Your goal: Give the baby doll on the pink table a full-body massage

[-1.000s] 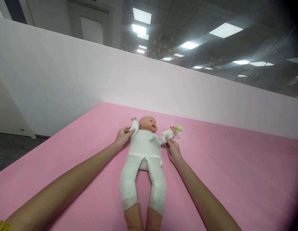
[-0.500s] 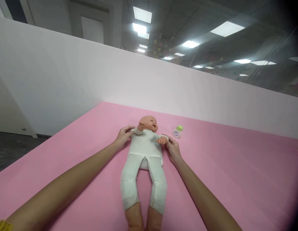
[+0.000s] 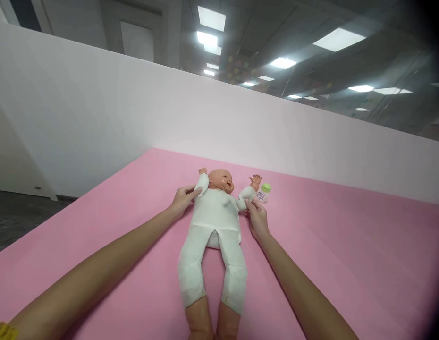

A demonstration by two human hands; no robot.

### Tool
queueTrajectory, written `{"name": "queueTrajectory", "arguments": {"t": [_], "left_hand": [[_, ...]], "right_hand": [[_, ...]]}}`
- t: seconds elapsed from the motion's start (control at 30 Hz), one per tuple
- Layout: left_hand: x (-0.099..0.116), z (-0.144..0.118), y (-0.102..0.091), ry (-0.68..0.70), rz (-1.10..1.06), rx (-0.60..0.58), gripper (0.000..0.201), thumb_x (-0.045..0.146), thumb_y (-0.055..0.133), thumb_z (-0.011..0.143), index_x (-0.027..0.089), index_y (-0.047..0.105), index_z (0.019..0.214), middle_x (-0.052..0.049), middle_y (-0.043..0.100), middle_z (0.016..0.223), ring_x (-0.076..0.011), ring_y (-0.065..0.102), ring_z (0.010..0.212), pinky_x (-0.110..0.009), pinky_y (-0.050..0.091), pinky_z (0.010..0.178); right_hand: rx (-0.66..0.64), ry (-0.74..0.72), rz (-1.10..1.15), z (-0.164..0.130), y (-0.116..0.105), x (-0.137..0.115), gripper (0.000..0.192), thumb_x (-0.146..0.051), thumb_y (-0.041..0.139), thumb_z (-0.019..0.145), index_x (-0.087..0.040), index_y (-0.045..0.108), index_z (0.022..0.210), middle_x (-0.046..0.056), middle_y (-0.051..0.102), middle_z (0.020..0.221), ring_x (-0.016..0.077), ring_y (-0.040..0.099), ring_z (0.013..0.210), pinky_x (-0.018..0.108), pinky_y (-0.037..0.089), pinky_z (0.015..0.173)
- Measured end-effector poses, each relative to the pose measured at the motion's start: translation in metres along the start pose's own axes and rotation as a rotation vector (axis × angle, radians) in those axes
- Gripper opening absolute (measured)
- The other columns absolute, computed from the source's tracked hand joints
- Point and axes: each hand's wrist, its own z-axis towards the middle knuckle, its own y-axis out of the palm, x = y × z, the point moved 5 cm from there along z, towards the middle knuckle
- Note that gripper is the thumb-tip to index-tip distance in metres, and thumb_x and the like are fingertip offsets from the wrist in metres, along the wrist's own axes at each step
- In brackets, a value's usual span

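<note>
Head view: a doll (image 3: pixel 214 226) in a white suit lies on its back on the pink mat (image 3: pixel 347 255), its long axis running near to far, bare feet at the near edge of the frame and head toward the white wall (image 3: pixel 99 118). Both of its arms are spread outward and tipped up toward the far side. The left hand (image 3: pixel 182 200) reaches in from the left, fingers curled around the doll's sleeve at the shoulder end of that arm. The right hand (image 3: pixel 257 217) comes in from the right, fingers pinched on the other sleeve near the wrist. So each hand holds the arm on its own side, and the doll's trunk lies between them, its head just beyond the fingertips. Neither hand is clearly nearer the body; both touch it. A small bottle (image 3: pixel 263 192) with a green cap stands just beyond the right hand, beside the doll's raised hand, though whether they touch I cannot tell.
</note>
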Motion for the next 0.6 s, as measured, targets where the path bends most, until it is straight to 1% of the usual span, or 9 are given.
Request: {"name": "queueTrajectory", "arguments": {"t": [0.13, 0.23, 0.33, 0.47, 0.53, 0.6], "left_hand": [[-0.0023, 0.0015, -0.002, -0.003, 0.018, 0.016, 0.052, 0.056, 0.084, 0.075, 0.016, 0.08, 0.108, -0.012, 0.075, 0.11, -0.0234, 0.065, 0.088, -0.032, 0.046, 0.072], [-0.0042, 0.0027, -0.0037, -0.01, 0.039, 0.025, 0.051, 0.056, 0.083, 0.076, 0.016, 0.08, 0.107, -0.012, 0.075, 0.106, -0.0223, 0.064, 0.086, -0.03, 0.044, 0.07], [-0.0043, 0.0024, -0.0038, -0.019, 0.033, 0.018, 0.051, 0.055, 0.084, 0.076, 0.016, 0.079, 0.109, -0.012, 0.075, 0.108, -0.0231, 0.065, 0.089, -0.03, 0.045, 0.071], [-0.0011, 0.0007, -0.0027, -0.006, 0.017, 0.012, 0.056, 0.052, 0.084, 0.076, 0.017, 0.076, 0.118, -0.014, 0.074, 0.116, -0.0271, 0.067, 0.099, -0.032, 0.048, 0.075], [0.0011, 0.0, -0.0016, 0.015, 0.016, 0.008, 0.056, 0.049, 0.084, 0.076, 0.017, 0.075, 0.121, -0.014, 0.074, 0.119, -0.028, 0.066, 0.103, -0.033, 0.049, 0.078], [0.003, -0.0003, -0.0004, 0.037, 0.021, 0.008, 0.052, 0.045, 0.084, 0.074, 0.017, 0.075, 0.117, -0.012, 0.074, 0.118, -0.0278, 0.066, 0.104, -0.032, 0.049, 0.078]], "right_hand": [[0.007, 0.022, -0.035, 0.0003, -0.0017, 0.0005, 0.04, -0.049, 0.088, 0.072, -0.019, 0.062, 0.066, -0.004, 0.051, 0.059, 0.0119, 0.044, 0.059, 0.026, 0.037, 0.056], [-0.001, 0.016, -0.051, 0.0, -0.001, -0.0001, 0.041, -0.05, 0.088, 0.073, -0.019, 0.062, 0.065, -0.004, 0.05, 0.059, 0.012, 0.043, 0.058, 0.027, 0.035, 0.055], [-0.002, 0.012, -0.05, -0.0006, 0.0, -0.0003, 0.04, -0.049, 0.087, 0.074, -0.019, 0.062, 0.066, -0.005, 0.048, 0.058, 0.0117, 0.041, 0.058, 0.026, 0.034, 0.054], [-0.021, -0.016, -0.027, -0.0016, 0.0012, -0.0018, 0.038, -0.045, 0.089, 0.073, -0.02, 0.061, 0.066, -0.006, 0.047, 0.058, 0.0112, 0.04, 0.058, 0.026, 0.034, 0.054], [-0.043, -0.027, -0.005, -0.0016, 0.0019, -0.0022, 0.033, -0.042, 0.089, 0.071, -0.02, 0.064, 0.07, -0.005, 0.052, 0.063, 0.0118, 0.043, 0.059, 0.027, 0.037, 0.056], [-0.071, -0.016, 0.021, -0.0009, 0.0028, -0.001, 0.026, -0.038, 0.088, 0.071, -0.021, 0.071, 0.081, -0.003, 0.063, 0.074, 0.0138, 0.051, 0.066, 0.028, 0.043, 0.061]]}}
